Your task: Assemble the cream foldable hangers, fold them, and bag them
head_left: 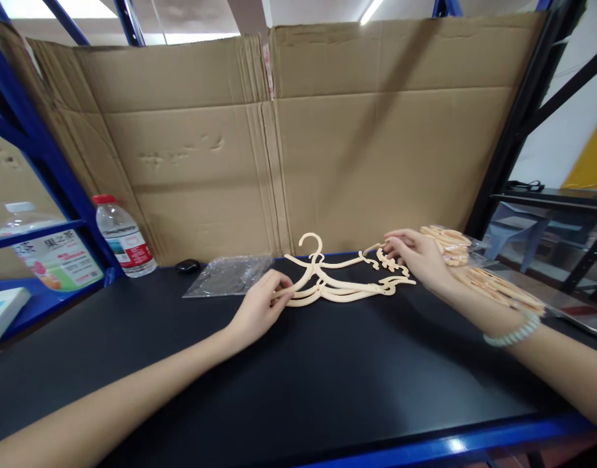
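Several cream plastic clothes hangers point(344, 294) lie overlapped on the dark tabletop, one hook pointing up toward the back. My left hand point(263, 300) is closed on the left arm of a hanger, fingers pinching it near its end. At the right side, my right hand point(418, 253) pinches a cream hook-shaped piece with thumb and fingers; small linked cream pieces point(390, 262) lie just below the fingertips. A bracelet circles the right wrist. Whether the pinched piece is joined to the linked ones, I cannot tell.
Plastic-wrapped bundles of cream hangers point(497, 289) lie to the right. A clear plastic bag point(225, 276), a small black object point(187, 266) and a red-capped water bottle point(125, 237) are at the left. A cardboard wall point(376, 143) stands behind; a blue edge point(449, 445) runs along the front.
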The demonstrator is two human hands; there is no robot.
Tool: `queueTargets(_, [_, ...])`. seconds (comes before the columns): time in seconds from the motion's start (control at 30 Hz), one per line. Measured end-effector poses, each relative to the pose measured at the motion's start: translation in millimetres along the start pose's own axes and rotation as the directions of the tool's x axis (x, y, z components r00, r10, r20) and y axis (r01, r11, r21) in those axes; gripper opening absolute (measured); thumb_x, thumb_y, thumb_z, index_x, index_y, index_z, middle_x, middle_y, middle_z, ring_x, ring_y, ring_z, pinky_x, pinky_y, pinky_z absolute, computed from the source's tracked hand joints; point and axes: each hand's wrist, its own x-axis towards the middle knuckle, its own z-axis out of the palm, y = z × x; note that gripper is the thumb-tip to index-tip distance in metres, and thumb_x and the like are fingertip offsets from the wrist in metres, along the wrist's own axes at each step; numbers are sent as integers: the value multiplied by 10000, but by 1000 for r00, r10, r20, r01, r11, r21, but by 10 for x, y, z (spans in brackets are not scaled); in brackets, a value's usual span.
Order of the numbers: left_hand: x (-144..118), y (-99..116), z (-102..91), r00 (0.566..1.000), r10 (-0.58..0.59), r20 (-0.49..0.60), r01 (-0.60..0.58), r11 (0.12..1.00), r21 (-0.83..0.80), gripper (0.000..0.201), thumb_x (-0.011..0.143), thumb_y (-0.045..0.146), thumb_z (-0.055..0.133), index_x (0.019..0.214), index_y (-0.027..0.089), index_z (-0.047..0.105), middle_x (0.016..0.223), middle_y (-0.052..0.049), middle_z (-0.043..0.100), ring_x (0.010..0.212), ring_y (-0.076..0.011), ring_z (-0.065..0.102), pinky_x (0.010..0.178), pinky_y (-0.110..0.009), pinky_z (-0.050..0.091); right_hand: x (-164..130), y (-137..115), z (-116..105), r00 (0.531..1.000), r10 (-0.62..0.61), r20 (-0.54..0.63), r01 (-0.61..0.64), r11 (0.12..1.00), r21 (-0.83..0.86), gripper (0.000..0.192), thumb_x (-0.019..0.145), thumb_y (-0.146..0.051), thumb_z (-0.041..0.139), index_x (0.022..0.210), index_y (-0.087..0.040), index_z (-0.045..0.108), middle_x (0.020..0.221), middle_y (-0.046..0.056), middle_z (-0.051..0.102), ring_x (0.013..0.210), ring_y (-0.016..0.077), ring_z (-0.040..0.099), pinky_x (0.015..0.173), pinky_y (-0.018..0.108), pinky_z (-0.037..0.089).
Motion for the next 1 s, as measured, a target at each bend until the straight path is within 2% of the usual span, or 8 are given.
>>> queueTargets(0.1, [-153,78,25,999,-54,5,54,993,-109,29,904,218,499,905,199,521,849,-4,587,699,-132,564,628,-243,468,-249,-114,27,954,261,146,-295,899,323,313,779,-447,643,922,-168,654,849,81,690,767,184,654,565,252,498])
queueTargets(0.17, [-189,76,50,997,-78,15,79,984,-158,19,899,218,514,900,202,524,836,2,601,697,-132,573,623,-242,467,-361,-135,48,898,367,244,-439,795,419,311,747,-449,693,886,-170,680,876,82,698,805,175,652,617,248,518])
queueTargets(0.3, [-189,34,79,995,-90,43,97,974,-205,31,897,211,518,918,201,540,852,-4,619,735,-139,600,658,-252,487,-427,-122,70,800,455,391,-599,645,475,241,684,-338,783,842,-189,680,821,46,687,735,133,627,604,215,510])
queueTargets(0.4, [-187,22,78,994,-96,54,106,970,-217,55,906,212,510,938,200,554,873,-9,628,758,-141,612,677,-253,497,-419,-118,72,757,483,441,-654,554,515,355,630,-245,824,936,-245,645,838,19,681,773,139,626,628,224,517])
queueTargets(0.47, [-189,20,75,995,-82,54,91,975,-202,95,909,202,506,983,204,566,912,-15,639,790,-144,622,710,-258,503,-413,-122,68,743,484,463,-669,547,503,357,638,-253,819,952,-243,647,877,32,684,827,149,626,677,239,522])
queueTargets(0.6, [-189,12,68,998,-55,42,62,980,-190,217,919,205,493,1124,212,567,980,-39,640,870,-163,628,781,-285,508,-403,-142,46,742,422,520,-658,605,448,236,645,-284,812,805,-181,672,942,47,671,809,126,596,736,246,498])
queueTargets(0.77, [-175,21,54,997,-42,62,53,981,-187,193,933,243,469,1060,210,611,949,-47,640,850,-174,626,745,-290,519,-377,-170,6,758,379,531,-625,656,423,277,606,-313,839,728,-172,634,690,-25,576,607,81,517,587,230,470])
queueTargets(1.0, [-166,35,59,995,-73,67,85,975,-204,151,920,259,485,991,207,609,929,-45,642,832,-181,635,749,-310,536,-340,-100,-29,709,423,565,-674,643,365,259,579,-255,851,697,-168,637,771,23,676,715,129,651,690,237,558])
